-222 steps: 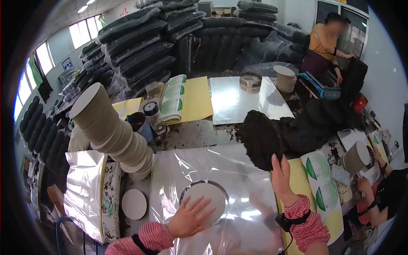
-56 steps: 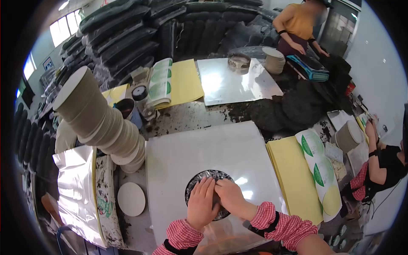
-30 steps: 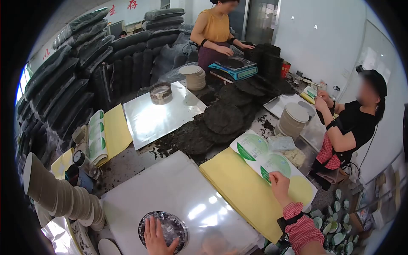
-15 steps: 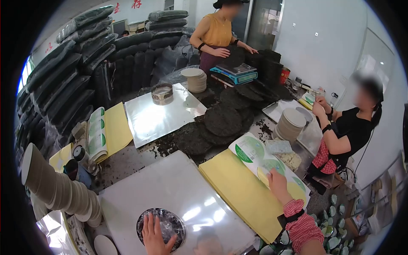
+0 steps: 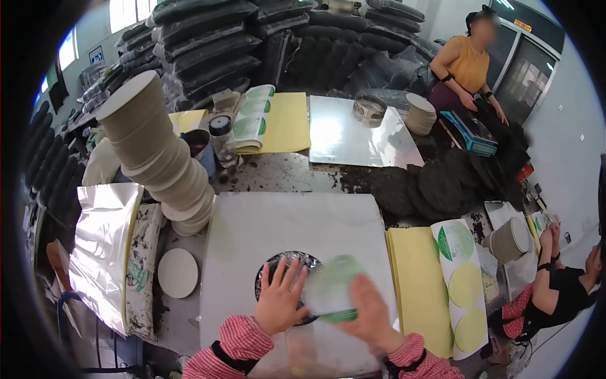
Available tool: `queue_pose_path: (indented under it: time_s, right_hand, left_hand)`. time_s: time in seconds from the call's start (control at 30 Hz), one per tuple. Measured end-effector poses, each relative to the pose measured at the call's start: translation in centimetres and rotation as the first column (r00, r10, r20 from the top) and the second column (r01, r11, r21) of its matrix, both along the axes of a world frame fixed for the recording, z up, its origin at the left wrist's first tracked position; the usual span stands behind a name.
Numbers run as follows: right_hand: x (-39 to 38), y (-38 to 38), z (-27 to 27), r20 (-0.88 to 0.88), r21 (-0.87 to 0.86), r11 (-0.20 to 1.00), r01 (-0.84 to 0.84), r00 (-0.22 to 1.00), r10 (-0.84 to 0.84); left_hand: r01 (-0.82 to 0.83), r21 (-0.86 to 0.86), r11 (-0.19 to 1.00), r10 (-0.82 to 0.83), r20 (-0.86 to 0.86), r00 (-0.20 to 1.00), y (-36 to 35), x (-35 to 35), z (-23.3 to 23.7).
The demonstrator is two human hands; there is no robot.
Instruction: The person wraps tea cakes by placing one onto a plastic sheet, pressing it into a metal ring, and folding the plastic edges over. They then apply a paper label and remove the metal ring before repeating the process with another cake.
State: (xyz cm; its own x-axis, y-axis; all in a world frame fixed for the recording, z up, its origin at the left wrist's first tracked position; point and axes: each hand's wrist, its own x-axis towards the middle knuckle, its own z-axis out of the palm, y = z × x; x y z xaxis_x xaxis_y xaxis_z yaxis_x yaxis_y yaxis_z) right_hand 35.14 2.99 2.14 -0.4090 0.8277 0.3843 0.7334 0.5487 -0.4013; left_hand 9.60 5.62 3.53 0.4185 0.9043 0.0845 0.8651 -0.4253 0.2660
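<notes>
My left hand point(image 5: 282, 295) lies with fingers spread over a dark round cake wrapped in clear film point(image 5: 264, 278), which rests on a large pale board point(image 5: 290, 218). In my right hand point(image 5: 372, 309) is a round green-and-white sticker point(image 5: 331, 287), pinched at its right edge and blurred by motion. It overlaps the right side of the wrapped cake in this view. Right of the board is a sheet of round stickers point(image 5: 453, 259), where yellow circles show on the lower part. It lies on yellow backing paper point(image 5: 413, 278).
A tall leaning stack of pale discs point(image 5: 158, 151) stands at the left, with a single disc point(image 5: 178, 273) beside it. Silver film sheets point(image 5: 104, 246) lie further left. Dark round cakes point(image 5: 435, 186) are piled beyond the board. Two people point(image 5: 464, 69) work across and to the right.
My right hand has come from the sticker sheet to the wrapped cake, now carrying a round sticker. My left hand stays on the cake. The view has turned left.
</notes>
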Motion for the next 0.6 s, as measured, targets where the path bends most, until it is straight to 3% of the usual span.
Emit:
queue_pose_path:
  time_s: [0.03,0.1,0.13,0.2,0.23,0.27,0.3,0.33,0.37,0.4,0.43,0.47,0.5,0.53,0.57,0.6]
  right_hand:
    - [-2.5,1.0,0.7,0.029,0.016,0.989,-0.148,0.989,0.148]
    - [-5.7,2.4,1.8,0.099,-0.005,0.974,-0.226,0.969,0.225]
    - [-6.3,2.2,2.1,0.088,-0.001,0.973,-0.231,0.969,0.23]
    - [-6.9,1.6,2.7,0.238,-0.107,0.98,-0.165,0.953,0.187]
    - [-7.6,1.9,3.0,0.231,-0.096,0.982,-0.16,0.956,0.179]
    - [-7.9,2.2,3.3,0.143,-0.139,0.981,-0.134,0.978,0.154]
    - [-8.2,1.9,3.2,0.05,-0.198,0.974,-0.107,0.992,0.119]
    - [-8.8,2.5,2.3,0.038,-0.208,0.974,-0.095,0.994,0.105]
    - [-9.3,4.3,0.7,-0.235,-0.312,0.93,-0.195,0.964,0.123]
    - [-9.9,5.5,0.2,-0.489,-0.371,0.872,-0.32,0.865,0.109]
    - [-10.4,5.5,0.0,-0.494,-0.363,0.875,-0.32,0.863,0.11]
    - [-10.9,5.2,0.0,-0.273,-0.275,0.922,-0.274,0.942,0.198]
    - [-11.4,5.1,0.1,-0.029,-0.175,0.952,-0.25,0.968,0.249]
    - [-11.9,4.7,0.6,0.179,-0.137,0.96,-0.242,0.948,0.265]
    - [-12.4,4.7,0.6,0.173,-0.148,0.959,-0.242,0.948,0.266]
    - [-12.7,4.8,0.9,0.219,-0.158,0.961,-0.229,0.941,0.26]
  left_hand:
    - [0.043,0.049,0.998,-0.049,0.123,0.991,0.0,-0.4,-0.5]
    - [0.182,-0.043,0.982,-0.163,0.283,0.945,0.2,-1.4,-5.4]
    - [0.176,-0.043,0.983,-0.158,0.272,0.949,-0.1,-1.5,-5.6]
    - [0.155,0.053,0.987,-0.155,-0.003,0.988,0.0,-1.0,-5.5]
    - [0.161,0.062,0.985,-0.16,-0.014,0.987,0.6,-1.0,-5.2]
    - [0.234,-0.147,0.961,-0.136,0.488,0.862,0.8,-0.7,-4.8]
    - [0.395,-0.296,0.869,0.045,0.844,0.534,0.2,-0.5,-4.6]
    - [0.592,-0.33,0.735,0.326,0.938,0.119,-0.3,-0.7,-4.3]
    - [0.599,-0.338,0.726,0.327,0.936,0.133,-0.3,-1.2,-4.0]
    - [0.356,-0.215,0.91,-0.008,0.847,0.531,0.0,-1.9,-3.6]
    - [0.186,0.069,0.98,-0.196,0.479,0.856,0.3,-2.7,-3.0]
    - [0.249,-0.293,0.923,0.211,0.927,0.31,-0.4,-3.3,-2.8]
    - [0.242,-0.291,0.926,0.211,0.927,0.309,-0.6,-4.1,-2.1]
    - [-0.021,-0.34,0.94,0.338,0.921,0.193,-0.9,-4.9,-1.4]
    - [-0.273,-0.404,0.873,0.431,0.901,0.047,-1.3,-5.3,-1.2]
    - [-0.276,-0.417,0.866,0.445,0.894,0.045,-1.4,-5.4,-2.5]
